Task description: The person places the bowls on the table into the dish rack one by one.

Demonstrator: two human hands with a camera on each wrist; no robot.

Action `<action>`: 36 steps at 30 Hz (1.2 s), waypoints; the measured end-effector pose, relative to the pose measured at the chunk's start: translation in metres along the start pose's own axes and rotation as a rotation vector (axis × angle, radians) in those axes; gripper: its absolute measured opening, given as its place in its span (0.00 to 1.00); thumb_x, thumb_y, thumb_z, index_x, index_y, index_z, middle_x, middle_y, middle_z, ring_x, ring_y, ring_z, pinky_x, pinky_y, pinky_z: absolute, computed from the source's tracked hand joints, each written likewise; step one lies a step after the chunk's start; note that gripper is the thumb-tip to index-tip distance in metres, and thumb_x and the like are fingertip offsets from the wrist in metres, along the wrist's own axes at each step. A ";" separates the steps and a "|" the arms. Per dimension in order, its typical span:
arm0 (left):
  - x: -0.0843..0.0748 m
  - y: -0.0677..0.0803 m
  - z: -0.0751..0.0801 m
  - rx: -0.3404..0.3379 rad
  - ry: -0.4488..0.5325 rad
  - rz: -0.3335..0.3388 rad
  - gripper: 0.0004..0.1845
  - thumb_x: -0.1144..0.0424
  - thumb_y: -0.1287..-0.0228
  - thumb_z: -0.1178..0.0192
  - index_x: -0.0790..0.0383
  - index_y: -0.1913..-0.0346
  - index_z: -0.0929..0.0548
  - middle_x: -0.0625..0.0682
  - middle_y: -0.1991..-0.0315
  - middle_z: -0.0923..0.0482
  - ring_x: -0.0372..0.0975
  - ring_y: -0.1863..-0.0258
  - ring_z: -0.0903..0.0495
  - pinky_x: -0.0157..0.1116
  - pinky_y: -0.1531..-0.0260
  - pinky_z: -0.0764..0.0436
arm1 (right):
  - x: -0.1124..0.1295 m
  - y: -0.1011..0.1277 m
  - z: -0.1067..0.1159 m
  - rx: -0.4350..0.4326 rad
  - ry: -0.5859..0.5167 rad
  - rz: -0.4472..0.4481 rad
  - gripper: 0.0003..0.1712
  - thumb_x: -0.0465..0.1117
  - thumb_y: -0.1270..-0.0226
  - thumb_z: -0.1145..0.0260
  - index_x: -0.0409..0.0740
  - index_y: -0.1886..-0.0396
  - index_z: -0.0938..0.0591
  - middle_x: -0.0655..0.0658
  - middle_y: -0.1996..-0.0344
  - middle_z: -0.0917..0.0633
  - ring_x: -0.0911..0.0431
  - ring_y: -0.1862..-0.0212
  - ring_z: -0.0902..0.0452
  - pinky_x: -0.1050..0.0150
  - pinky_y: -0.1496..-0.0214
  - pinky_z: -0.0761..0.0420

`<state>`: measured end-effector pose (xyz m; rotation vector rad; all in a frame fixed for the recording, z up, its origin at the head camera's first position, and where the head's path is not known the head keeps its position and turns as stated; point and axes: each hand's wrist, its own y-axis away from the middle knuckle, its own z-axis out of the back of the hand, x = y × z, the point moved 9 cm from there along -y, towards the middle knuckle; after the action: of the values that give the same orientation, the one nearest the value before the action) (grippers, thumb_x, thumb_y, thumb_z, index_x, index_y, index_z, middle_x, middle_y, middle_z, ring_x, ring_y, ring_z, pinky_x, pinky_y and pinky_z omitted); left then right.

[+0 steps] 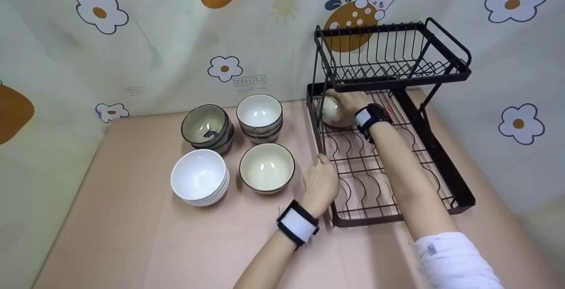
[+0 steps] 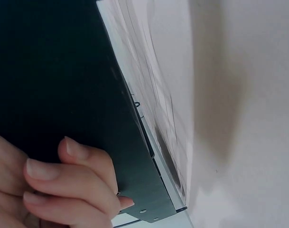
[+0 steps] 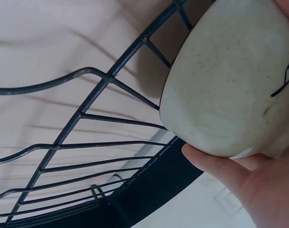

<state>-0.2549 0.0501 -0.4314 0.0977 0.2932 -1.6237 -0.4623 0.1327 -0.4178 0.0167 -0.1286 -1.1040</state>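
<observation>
My right hand (image 1: 351, 103) holds a cream bowl (image 1: 331, 111) tipped on its side at the back left of the black dish rack's (image 1: 441, 161) lower tier. Up close in the right wrist view, the speckled bowl (image 3: 220, 90) bears a dark painted mark, and the thumb (image 3: 215, 164) lies along its lower side. Its rim is right at the wires. My left hand (image 1: 321, 185) grips the rack's left side near the front post. Curled fingers (image 2: 78, 183) lie against the dark side panel (image 2: 73, 71) in the left wrist view.
Left of the rack stand a cream bowl (image 1: 267, 167), a stack of white bowls (image 1: 201, 176), speckled grey bowls (image 1: 205, 125) and patterned bowls with white insides (image 1: 259, 114). The rack's upper basket (image 1: 397, 77) overhangs the right hand. A printed cloth (image 1: 167, 37) hangs behind.
</observation>
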 end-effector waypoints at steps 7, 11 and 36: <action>-0.004 -0.002 0.000 0.005 -0.002 -0.004 0.25 0.66 0.31 0.42 0.79 0.37 0.27 0.52 0.75 0.18 0.41 0.81 0.20 0.34 0.85 0.24 | -0.002 0.000 0.004 -0.019 -0.058 0.016 0.47 0.48 0.49 0.19 0.56 0.28 0.30 0.33 0.47 0.16 0.36 0.52 0.18 0.40 0.52 0.16; -0.005 -0.001 0.002 -0.021 -0.018 -0.013 0.24 0.65 0.31 0.41 0.79 0.38 0.26 0.52 0.75 0.17 0.40 0.82 0.20 0.34 0.86 0.24 | -0.003 -0.001 0.004 -0.022 -0.062 0.033 0.45 0.48 0.49 0.19 0.54 0.31 0.29 0.33 0.49 0.16 0.35 0.53 0.18 0.40 0.53 0.16; 0.000 0.001 0.002 -0.043 0.011 -0.021 0.23 0.68 0.32 0.42 0.81 0.39 0.26 0.52 0.78 0.20 0.41 0.82 0.22 0.35 0.84 0.23 | 0.032 0.032 0.025 -0.083 -0.103 -0.022 0.44 0.52 0.27 0.34 0.40 0.21 0.40 0.27 0.26 0.36 0.28 0.30 0.36 0.35 0.29 0.35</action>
<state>-0.2537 0.0497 -0.4296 0.0710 0.3382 -1.6374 -0.4225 0.1195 -0.3872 -0.1136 -0.1748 -1.1321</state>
